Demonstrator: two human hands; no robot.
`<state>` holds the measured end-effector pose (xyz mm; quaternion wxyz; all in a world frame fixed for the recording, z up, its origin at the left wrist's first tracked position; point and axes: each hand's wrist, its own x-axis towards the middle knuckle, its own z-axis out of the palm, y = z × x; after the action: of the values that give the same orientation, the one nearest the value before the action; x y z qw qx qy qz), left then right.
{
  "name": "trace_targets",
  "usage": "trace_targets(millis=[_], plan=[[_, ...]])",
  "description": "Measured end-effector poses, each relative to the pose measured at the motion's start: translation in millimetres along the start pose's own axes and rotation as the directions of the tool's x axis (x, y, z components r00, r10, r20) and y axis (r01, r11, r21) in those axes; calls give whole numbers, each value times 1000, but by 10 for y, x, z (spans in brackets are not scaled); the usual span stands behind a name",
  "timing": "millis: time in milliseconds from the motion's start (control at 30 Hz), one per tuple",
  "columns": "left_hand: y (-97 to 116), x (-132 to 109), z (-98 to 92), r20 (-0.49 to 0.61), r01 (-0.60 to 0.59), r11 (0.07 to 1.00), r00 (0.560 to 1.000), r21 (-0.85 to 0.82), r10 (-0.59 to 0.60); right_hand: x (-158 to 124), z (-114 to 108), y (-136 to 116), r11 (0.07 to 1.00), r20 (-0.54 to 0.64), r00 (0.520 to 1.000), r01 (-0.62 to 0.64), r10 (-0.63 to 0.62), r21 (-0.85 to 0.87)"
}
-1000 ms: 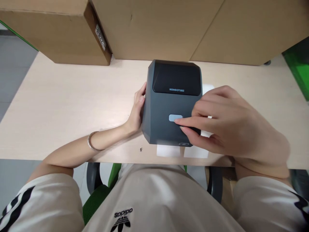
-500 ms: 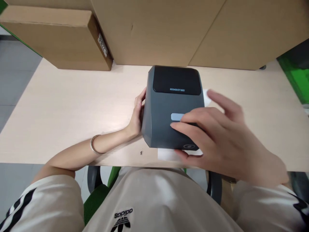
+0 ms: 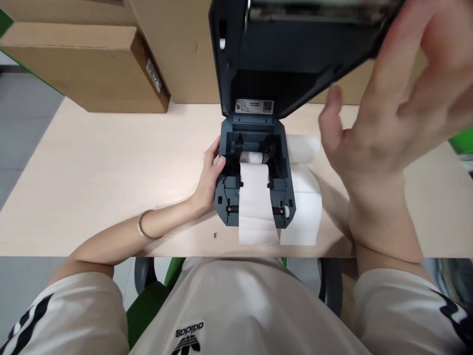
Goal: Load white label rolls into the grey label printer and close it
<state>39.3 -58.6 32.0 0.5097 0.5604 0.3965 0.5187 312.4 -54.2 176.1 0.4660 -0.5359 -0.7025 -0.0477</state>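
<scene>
Two cardboard boxes stood at the back of the pale table [image 3: 92,172]: a small box [image 3: 92,69] to the left and a large box [image 3: 177,49] behind the middle; a green chair [image 3: 148,301] showed below the table's near edge; a loose roll [image 3: 303,148] of white labels lay just to the right of the label printer [image 3: 226,195], with its strip [image 3: 301,217] running toward the near edge; the raised lid [image 3: 288,54] hid much of the large box, and the blurred right forearm covered the table on the right. The printer sat at the middle of the table with its lid swung up and back, a sticker [image 3: 254,106] showing on the lid's underside; inside, a paper roll [image 3: 252,158] lay between the holders, and its paper [image 3: 256,207] ran forward over the printer's front lip onto the table. The left hand [image 3: 209,180], with a bracelet [image 3: 142,229] on its wrist, lay loosely cupped against the printer's left wall, fingertips on the rim and gripping nothing; the right hand [image 3: 384,128] was up at the lid's raised front edge, to the right of and above the printer, its fingers spread against that edge and the thumb held apart, not clamped round it.
</scene>
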Motion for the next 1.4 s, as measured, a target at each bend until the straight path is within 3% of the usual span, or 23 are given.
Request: trace_targets(millis=[67,100,233,367,433,567,633,700,800,867,933,1033,1100,1167,1200,1267,1333,1400], plan=[[33,0,-10,20,47,999,999,-27,-46,105,102,59,962,-104,985,107,-137,-253],[51,4,-13,26,68,997,997,-44,-66,150,135,115,933,-92,974,166,-205,-318],[121,29,-27,37,129,991,991,-42,-127,236,245,425,919,227,918,364,-326,-152],[163,62,-59,25,149,988,988,36,-150,121,450,479,902,410,839,424,-358,-79],[178,79,-78,23,146,986,989,82,-148,44,564,366,886,556,746,462,-366,-37],[228,107,-113,44,147,978,987,149,-155,35,693,126,835,821,458,548,-341,41],[263,118,-126,50,130,967,988,220,-144,97,718,62,817,878,370,576,-303,40],[288,127,-135,53,103,948,991,301,-125,168,747,29,815,906,326,578,-269,34],[289,134,-150,61,54,927,995,370,-82,256,772,0,827,922,308,562,-233,21],[274,130,-164,78,35,923,994,383,-70,301,702,-16,852,918,334,523,-214,8],[259,121,-182,99,35,921,992,387,-79,335,506,-22,910,882,426,414,-201,7],[240,104,-211,126,19,917,989,398,-75,367,5,46,976,788,584,195,-195,97],[222,99,-233,145,-21,912,989,409,-42,397,-361,215,984,739,650,131,-178,122],[198,103,-255,154,-53,907,988,417,-13,447,-643,522,993,720,688,113,-93,21],[185,109,-266,157,-62,905,988,421,-6,478,-730,719,993,733,680,103,-26,-60],[170,123,-282,157,-64,901,988,429,-5,539,-778,1139,971,807,567,50,166,-235],[173,137,-289,158,-61,899,987,434,-9,584,-670,1493,908,797,472,-16,376,-419],[193,148,-285,165,-51,897,986,439,-25,602,-454,1701,874,793,403,-40,457,-484]])
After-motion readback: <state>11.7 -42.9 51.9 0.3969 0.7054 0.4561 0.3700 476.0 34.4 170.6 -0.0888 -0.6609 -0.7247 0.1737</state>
